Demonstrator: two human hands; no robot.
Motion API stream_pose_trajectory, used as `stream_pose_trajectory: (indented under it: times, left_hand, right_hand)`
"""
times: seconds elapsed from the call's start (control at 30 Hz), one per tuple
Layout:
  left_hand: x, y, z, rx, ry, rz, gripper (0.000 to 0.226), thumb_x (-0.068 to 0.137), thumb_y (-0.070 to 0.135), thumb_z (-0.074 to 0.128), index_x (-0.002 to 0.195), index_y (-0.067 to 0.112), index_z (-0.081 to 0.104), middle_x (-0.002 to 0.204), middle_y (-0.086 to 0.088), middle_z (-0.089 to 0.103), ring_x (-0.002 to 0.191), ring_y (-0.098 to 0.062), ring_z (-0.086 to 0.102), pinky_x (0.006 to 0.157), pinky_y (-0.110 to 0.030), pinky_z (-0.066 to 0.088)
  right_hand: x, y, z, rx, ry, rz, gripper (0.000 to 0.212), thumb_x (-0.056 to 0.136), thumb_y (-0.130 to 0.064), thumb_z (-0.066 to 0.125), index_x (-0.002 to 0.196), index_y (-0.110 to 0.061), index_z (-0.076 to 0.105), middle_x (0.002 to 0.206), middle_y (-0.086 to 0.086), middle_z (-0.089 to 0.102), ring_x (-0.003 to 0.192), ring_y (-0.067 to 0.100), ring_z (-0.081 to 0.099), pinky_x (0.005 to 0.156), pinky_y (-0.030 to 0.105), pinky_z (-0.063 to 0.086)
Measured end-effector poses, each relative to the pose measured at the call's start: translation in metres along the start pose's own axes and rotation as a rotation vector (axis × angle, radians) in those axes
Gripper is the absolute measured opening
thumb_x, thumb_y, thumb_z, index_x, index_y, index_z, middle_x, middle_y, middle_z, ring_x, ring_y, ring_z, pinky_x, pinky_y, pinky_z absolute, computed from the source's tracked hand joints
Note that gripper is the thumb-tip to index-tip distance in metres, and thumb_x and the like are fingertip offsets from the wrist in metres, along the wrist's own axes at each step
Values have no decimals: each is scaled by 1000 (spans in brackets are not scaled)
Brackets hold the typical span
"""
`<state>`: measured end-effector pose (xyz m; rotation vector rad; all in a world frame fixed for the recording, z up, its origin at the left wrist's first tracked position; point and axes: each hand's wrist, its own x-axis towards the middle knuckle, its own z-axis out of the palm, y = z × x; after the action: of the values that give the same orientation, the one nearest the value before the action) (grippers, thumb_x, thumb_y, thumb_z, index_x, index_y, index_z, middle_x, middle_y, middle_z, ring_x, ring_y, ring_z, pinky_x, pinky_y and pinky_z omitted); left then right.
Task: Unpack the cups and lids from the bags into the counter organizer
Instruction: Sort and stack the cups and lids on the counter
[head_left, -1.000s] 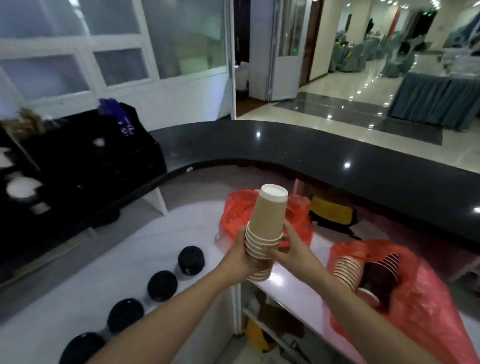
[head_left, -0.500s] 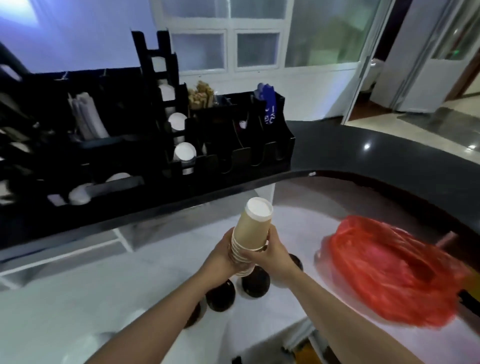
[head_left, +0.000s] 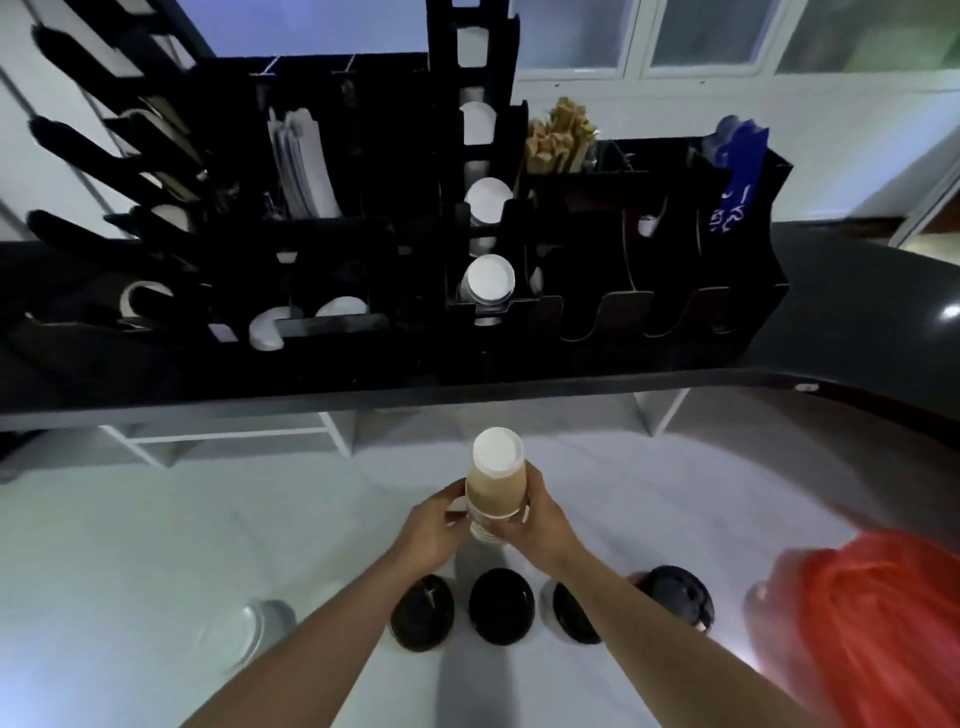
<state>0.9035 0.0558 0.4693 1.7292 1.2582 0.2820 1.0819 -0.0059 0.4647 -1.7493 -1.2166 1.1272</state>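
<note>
Stack of nested brown paper cups (head_left: 494, 486), white bases up, held above the white table (head_left: 156, 545) near its middle. Left hand (head_left: 434, 525) and right hand (head_left: 540, 525) both wrap the stack's lower part. Four black dome lids (head_left: 501, 613) in a row near the table's front edge. Red plastic bag (head_left: 872, 623) at right edge. Black counter organizer (head_left: 597, 312) on dark ledge beyond table's far edge

Dim indoor shot, daylight via frosted windows (head_left: 696, 31) top right. Black slotted counter organizer (head_left: 571, 291) underexposed; red plastic bag (head_left: 878, 623) motion-blurred; wide-angle bending at edges.
</note>
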Motion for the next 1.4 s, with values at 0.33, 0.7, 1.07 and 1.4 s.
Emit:
stream_pose_trajectory:
  times: [0.33,0.7,1.07,1.4]
  left_hand:
    - [-42,-17,17,108,20,-44,28,98,29,55,78,11,62,79,-4,67,74,-17,61,77,-36,51]
    - [-75,95,148,328,-368,276,37,98,25,47,64,21,60,76,-1,68,70,-14,63,66,-27,49]
    - [-187,226,362,415,-655,857,35,98,28,47,70,9,55,65,-7,60,59,-12,47,60,-40,35]
    - [-305,273,538,719,-777,1083,20,95,21,48,97,7,62,103,-17,66,95,-34,62,76,-40,44]
  right_hand:
    - [-27,3,-24,-354,182,83,34,95,-14,62,128,-18,63,117,2,65,96,14,61,84,19,44]
    - [-206,52,-133,-352,693,270,33,96,-32,59,69,-15,52,59,-3,50,59,17,48,59,33,31]
    - [-439,147,-244,-284,1080,434,16,80,-8,60,76,-21,53,72,-9,50,67,7,46,60,27,32]
    - [-603,230,-303,-337,1160,528,16,79,-10,69,89,-22,67,81,-11,63,74,8,56,65,17,32]
